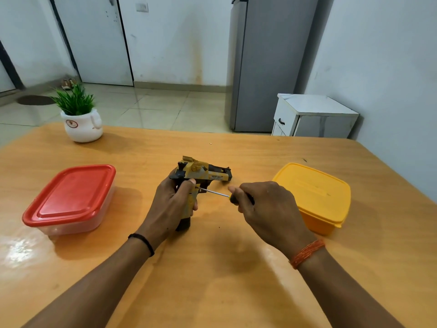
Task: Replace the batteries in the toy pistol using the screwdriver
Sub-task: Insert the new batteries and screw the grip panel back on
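Now left fingers (189, 185) grip pistol (203, 172); screwdriver (214, 192) beside.

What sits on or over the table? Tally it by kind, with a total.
Lidded containers: 2 (red-lidded container, yellow container)
Potted plant: 1
Toy pistol: 1, in the left hand
Screwdriver: 1, in the right hand
Total: 5

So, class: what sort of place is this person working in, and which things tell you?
Probably a room in a home, perhaps a kitchen or dining area: a tall grey fridge, a tiled floor, and a wooden table with lidded food boxes.
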